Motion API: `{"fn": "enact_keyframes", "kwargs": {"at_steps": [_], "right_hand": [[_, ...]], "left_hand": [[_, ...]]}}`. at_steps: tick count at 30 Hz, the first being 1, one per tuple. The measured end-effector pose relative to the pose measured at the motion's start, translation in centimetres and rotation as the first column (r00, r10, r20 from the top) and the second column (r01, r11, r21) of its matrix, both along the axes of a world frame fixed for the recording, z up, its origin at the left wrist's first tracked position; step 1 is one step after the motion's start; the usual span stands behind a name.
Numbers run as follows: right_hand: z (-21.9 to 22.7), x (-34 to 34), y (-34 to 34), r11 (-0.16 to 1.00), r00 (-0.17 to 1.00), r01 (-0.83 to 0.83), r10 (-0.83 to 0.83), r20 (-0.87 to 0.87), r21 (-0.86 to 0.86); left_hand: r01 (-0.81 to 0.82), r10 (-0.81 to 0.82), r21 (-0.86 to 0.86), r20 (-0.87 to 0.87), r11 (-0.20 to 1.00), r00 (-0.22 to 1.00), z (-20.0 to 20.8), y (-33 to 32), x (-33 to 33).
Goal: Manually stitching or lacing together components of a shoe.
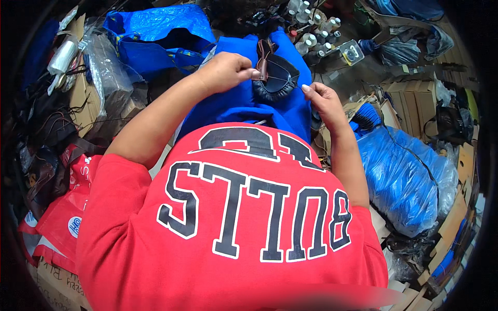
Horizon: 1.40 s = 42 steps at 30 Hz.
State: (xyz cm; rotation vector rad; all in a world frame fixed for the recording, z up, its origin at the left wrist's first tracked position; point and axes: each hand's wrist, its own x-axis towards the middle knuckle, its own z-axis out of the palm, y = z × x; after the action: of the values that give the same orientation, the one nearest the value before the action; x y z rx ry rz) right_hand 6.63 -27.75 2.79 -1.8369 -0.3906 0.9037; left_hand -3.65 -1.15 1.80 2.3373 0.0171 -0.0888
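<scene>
The left hand [229, 71] is at the black piece [274, 95], the right hand [322, 100] a narrow gap beyond, by the blue cloth's [210, 111] right edge, grips unclear.

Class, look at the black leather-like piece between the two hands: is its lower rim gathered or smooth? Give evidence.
Gathered: the black leather-like piece shows close-set puckers along its lower rim.

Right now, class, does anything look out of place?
The surroundings look untidy: crumpled clear plastic lies heaped against cardboard at left. The black gathered piece between the left hand and right hand shows no obvious damage.
</scene>
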Motion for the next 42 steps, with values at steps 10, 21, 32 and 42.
{"fn": "enact_keyframes", "kwargs": {"at_steps": [10,21,32,42], "right_hand": [[-1.0,2.6,-5.6,0.983,0.974,0.184,-0.182,-0.135,-0.001],[1.7,2.6,1.3,0.982,0.818,-0.181,0.183,0.546,-0.058],[-0.5,2.6,0.6,0.976,0.928,-0.202,0.163,0.335,0.083],[-0.9,-1.6,0.4,0.987,0.867,-0.071,-0.011,0.498,0.145]], "left_hand": [[-0.247,0.287,-0.373,0.056,0.895,0.956,-1.4,4.8,-0.1],[0.338,-0.336,-0.101,0.037,0.936,0.941,0.4,-2.7,7.0],[0.234,-0.385,-0.500,-0.223,0.834,0.896,-0.1,-2.9,7.2],[0.284,-0.481,-0.621,-0.173,0.730,0.859,-2.0,-2.6,7.2]]}}
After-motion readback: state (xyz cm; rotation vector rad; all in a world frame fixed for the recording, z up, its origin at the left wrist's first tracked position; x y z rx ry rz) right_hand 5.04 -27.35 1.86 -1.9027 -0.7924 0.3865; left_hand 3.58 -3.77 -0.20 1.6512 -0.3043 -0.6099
